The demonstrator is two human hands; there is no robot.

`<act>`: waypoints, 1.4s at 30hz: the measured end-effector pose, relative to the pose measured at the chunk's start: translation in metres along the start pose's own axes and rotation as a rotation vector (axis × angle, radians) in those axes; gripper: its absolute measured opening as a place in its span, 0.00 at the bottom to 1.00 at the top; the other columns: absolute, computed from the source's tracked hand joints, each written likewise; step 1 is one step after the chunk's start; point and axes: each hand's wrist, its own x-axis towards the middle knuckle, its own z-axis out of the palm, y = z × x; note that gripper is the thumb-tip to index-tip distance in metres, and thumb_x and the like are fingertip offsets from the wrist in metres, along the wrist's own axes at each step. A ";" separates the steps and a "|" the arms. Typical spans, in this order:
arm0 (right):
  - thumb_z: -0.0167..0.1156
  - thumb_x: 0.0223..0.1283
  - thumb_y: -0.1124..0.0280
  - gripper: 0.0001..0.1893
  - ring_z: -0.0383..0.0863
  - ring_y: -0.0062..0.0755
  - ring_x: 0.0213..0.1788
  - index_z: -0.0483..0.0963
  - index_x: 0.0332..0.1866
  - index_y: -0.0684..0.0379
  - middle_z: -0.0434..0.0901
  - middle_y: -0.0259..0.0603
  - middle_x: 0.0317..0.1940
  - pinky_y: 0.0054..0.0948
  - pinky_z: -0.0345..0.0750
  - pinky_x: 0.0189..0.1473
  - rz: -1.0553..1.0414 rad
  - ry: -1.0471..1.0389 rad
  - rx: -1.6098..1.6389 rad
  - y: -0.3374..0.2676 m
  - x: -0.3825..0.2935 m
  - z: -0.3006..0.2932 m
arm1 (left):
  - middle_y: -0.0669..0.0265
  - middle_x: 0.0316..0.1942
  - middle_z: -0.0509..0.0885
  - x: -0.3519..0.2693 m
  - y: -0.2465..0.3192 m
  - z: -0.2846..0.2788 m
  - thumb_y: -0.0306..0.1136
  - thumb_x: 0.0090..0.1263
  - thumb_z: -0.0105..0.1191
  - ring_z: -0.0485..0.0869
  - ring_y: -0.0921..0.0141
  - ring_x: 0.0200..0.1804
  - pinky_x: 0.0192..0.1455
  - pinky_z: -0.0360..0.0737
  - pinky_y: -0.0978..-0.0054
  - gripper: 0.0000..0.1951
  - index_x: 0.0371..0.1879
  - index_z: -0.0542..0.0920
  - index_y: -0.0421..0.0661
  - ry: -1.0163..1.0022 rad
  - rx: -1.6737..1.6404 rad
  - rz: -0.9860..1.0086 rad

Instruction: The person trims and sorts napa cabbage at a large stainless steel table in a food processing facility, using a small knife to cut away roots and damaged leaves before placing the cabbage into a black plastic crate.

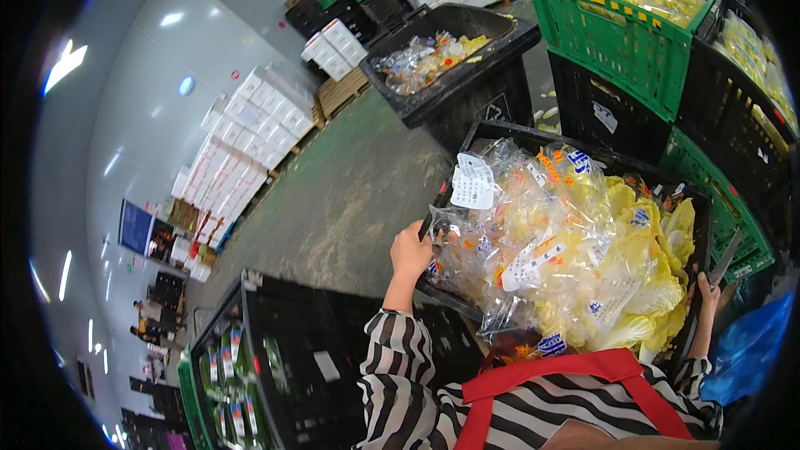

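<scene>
Before me is a black plastic crate [631, 169], heaped with crumpled clear plastic bags [537, 219] bearing writing and loose yellow cabbage leaves [656, 294]. My left hand [411, 252] is closed on the crate's left rim. At the opposite side, my right hand [706, 294] is at the crate's right rim and also holds a knife [727, 257], its blade pointing up and away from me. Part of that hand's grip is hidden. A printed white label [473, 181] lies on the bags at the crate's far left corner.
Beyond the crate stands a black waste bin [487, 94] with plastic and leaves inside. Stacked green [615, 37] and black crates with wrapped cabbages rise at right. A black crate [244, 325] of packed green vegetables is at lower left, a blue plastic bag [750, 350] at lower right. White boxes [250, 119] stand on pallets.
</scene>
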 end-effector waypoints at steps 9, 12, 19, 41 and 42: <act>0.55 0.62 0.49 0.27 0.67 0.15 0.14 0.73 0.53 0.63 0.70 0.29 0.16 0.14 0.65 0.17 -0.057 0.138 0.213 -0.079 -0.042 0.059 | 0.50 0.30 0.82 0.147 0.017 -0.117 0.30 0.53 0.55 0.81 0.51 0.38 0.41 0.77 0.59 0.10 0.33 0.82 0.44 -0.070 0.011 0.310; 0.51 0.65 0.47 0.26 0.66 0.11 0.16 0.71 0.56 0.60 0.71 0.25 0.20 0.11 0.63 0.19 -0.095 0.151 0.188 -0.128 -0.065 0.069 | 0.53 0.26 0.82 0.197 0.031 -0.144 0.28 0.51 0.56 0.83 0.59 0.32 0.37 0.76 0.65 0.10 0.34 0.82 0.41 -0.183 -0.145 0.394; 0.52 0.64 0.47 0.26 0.73 0.20 0.23 0.74 0.52 0.60 0.75 0.32 0.25 0.18 0.70 0.27 -0.171 0.034 0.149 -0.241 -0.088 0.131 | 0.65 0.19 0.79 0.279 0.041 -0.160 0.23 0.48 0.58 0.76 0.73 0.24 0.30 0.72 0.73 0.09 0.29 0.82 0.33 -0.283 -0.388 0.479; 0.51 0.63 0.45 0.27 0.71 0.19 0.22 0.74 0.50 0.60 0.74 0.31 0.24 0.18 0.68 0.25 -0.204 0.295 -0.549 -0.343 -0.002 0.422 | 0.65 0.18 0.80 0.577 0.060 0.069 0.36 0.58 0.60 0.78 0.72 0.23 0.29 0.75 0.73 0.13 0.21 0.82 0.36 -0.825 -0.919 0.688; 0.51 0.63 0.45 0.27 0.71 0.19 0.22 0.74 0.50 0.60 0.74 0.31 0.24 0.18 0.68 0.25 -0.194 0.317 -0.581 -0.345 -0.001 0.427 | 0.65 0.18 0.80 0.573 0.061 0.078 0.36 0.58 0.60 0.78 0.72 0.23 0.29 0.75 0.73 0.13 0.21 0.82 0.36 -0.855 -0.917 0.691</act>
